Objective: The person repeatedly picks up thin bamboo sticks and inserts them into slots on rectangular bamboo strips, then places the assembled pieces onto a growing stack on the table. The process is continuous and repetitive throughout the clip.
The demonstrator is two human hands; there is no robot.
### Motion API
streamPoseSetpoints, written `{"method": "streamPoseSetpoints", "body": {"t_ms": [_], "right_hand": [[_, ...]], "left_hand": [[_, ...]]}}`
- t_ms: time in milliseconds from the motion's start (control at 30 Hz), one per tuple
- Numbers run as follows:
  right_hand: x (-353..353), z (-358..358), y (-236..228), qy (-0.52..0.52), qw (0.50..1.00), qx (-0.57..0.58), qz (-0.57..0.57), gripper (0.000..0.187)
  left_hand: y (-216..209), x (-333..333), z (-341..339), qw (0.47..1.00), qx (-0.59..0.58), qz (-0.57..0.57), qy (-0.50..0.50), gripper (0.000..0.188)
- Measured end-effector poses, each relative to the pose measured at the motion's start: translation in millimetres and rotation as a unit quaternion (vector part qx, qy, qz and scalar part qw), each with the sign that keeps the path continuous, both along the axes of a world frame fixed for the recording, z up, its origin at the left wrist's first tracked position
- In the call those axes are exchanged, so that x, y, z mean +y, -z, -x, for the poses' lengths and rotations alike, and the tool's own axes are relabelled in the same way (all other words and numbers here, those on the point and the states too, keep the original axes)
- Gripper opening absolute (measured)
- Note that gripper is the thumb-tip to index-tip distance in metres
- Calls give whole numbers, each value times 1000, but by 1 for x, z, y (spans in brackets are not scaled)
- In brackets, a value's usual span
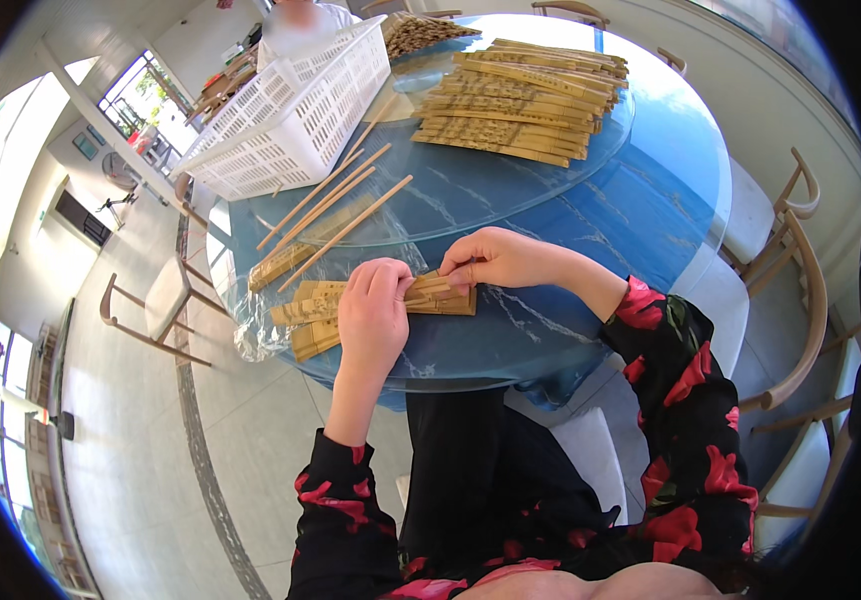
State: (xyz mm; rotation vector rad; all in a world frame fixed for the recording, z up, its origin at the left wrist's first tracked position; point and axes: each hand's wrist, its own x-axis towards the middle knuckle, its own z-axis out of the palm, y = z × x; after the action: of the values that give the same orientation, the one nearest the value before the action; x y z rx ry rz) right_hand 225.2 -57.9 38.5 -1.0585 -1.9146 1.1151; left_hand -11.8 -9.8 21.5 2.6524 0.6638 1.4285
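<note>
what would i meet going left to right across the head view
Wooden chair, white basket, left hand, right hand, chair with a rounded wooden back.

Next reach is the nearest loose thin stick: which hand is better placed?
Left, probably. The left hand is closer: the thin stick lies just beyond it, while the right hand sits farther right. Both are busy with bamboo strips, so the left may need to release its grip.
</note>
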Motion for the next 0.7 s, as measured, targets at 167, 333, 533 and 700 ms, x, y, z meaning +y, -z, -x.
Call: {"method": "streamPoseSetpoints", "body": {"t_ms": [167, 333, 533, 700], "right_hand": [[-4, 17, 9, 71, 984, -92, -133, 18], [-10, 28, 8, 114, 963, -118, -212, 19], [-9, 28, 7, 102, 970, -132, -175, 20], [-12, 32, 11, 120, 958, -145, -218, 18]], "left_hand": [[-4, -6, -5, 998, 27, -36, 42, 14], [-6, -5, -3, 998, 18, -54, 33, 15], [-4, -4, -6, 997, 20, -61, 41, 17], [-4, -1, -4, 996, 36, -56, 62, 20]]}}
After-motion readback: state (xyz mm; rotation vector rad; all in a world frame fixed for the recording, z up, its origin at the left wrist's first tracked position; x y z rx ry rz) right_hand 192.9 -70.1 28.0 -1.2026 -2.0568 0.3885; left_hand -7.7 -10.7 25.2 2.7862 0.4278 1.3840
